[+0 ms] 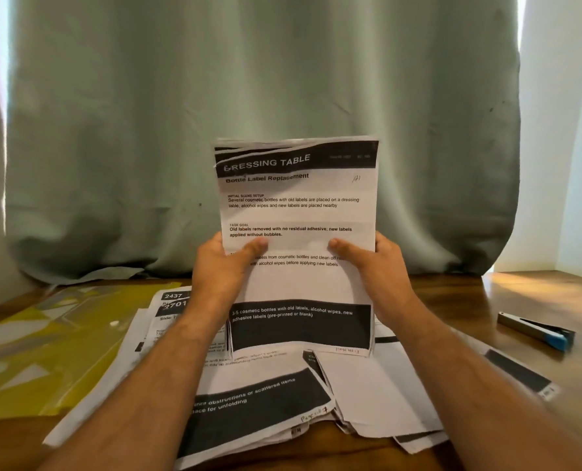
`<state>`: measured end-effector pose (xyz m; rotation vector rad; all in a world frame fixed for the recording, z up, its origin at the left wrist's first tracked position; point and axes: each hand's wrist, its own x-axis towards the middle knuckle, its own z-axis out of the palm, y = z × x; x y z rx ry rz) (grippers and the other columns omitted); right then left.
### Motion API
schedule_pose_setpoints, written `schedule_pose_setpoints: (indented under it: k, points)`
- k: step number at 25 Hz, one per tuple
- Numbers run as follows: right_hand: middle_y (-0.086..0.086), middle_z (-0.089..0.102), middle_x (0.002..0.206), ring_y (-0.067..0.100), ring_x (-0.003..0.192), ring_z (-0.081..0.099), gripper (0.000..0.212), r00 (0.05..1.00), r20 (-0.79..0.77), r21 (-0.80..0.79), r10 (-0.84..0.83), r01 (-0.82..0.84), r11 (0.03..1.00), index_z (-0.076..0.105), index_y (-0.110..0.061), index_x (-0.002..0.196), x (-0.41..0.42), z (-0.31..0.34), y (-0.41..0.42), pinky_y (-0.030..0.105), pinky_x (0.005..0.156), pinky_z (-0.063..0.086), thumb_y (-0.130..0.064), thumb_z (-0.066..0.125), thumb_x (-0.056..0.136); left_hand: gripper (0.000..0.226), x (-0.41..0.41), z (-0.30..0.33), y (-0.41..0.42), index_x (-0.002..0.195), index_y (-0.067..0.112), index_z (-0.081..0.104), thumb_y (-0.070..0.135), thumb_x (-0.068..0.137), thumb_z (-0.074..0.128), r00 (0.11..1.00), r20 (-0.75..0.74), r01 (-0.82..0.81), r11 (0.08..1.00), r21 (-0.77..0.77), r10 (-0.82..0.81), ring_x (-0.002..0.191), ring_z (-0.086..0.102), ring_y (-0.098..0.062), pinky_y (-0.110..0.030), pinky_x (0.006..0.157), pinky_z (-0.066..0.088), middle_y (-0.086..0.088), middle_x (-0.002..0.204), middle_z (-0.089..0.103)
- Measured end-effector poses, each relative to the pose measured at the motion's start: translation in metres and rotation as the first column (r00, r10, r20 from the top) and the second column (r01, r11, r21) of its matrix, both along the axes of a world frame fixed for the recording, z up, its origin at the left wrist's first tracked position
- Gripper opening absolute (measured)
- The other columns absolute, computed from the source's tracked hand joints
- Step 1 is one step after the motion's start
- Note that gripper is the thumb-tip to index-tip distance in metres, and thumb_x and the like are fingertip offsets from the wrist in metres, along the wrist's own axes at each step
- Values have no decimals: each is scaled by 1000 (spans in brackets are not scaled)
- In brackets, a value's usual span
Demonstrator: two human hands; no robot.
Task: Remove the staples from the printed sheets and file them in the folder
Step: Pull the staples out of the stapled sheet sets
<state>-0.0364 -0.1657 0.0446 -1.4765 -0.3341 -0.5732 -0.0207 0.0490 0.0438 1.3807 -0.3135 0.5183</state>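
A stack of printed sheets (298,212) is held upright at the centre of the view, its lower edge resting on the loose sheets (259,402) spread over the wooden table (537,294). The stack is gripped at its left edge by the left hand (221,263), thumb laid across the front page, and at its right edge by the right hand (381,266), thumb likewise on the front, the other fingers being curled behind the paper. The top page is headed "DRESSING TABLE". At 9 o'clock of the stack's foot a yellow folder (45,351) is seen lying flat on the table, partly covered by the loose sheets. At 3 o'clock, well apart from the papers, a small grey tool with a blue end (537,329) is lying on the table; it is possibly a staple remover, though it is blurred. A pale green curtain (249,79) is hung behind, at 12 o'clock.
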Motion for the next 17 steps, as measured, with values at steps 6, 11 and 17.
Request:
schedule_pose_setpoints:
  k: [6, 11, 17]
  points:
    - [6, 77, 98, 29, 91, 74, 33, 995, -95, -21, 29, -31, 999, 72, -11, 106, 0, -3, -3, 51, 90, 56, -16, 83, 76, 34, 1, -7, 4, 108, 9, 70, 19, 78, 83, 988, -111, 98, 990, -98, -109, 85, 77, -27, -36, 73, 60, -8, 94, 79]
    - [-9, 71, 108, 13, 92, 68, 31, 960, 3, -272, -278, 269, 924, 65, -22, 110, -3, -2, 8, 30, 79, 58, -27, 79, 82, 15, -1, -10, -2, 98, 21, 71, 19, 85, 79, 992, -123, 17, 998, 53, -10, 88, 75, -22, -40, 82, 61, -1, 95, 78]
    - [-8, 63, 120, 7, 94, 59, 43, 955, 22, -390, -297, 282, 877, 50, -26, 127, -11, 1, 20, 12, 59, 46, -24, 71, 89, 7, -11, -5, -16, 94, 29, 65, 27, 99, 61, 995, -67, -64, 988, 140, 74, 86, 71, -13, -25, 68, 55, 7, 96, 74]
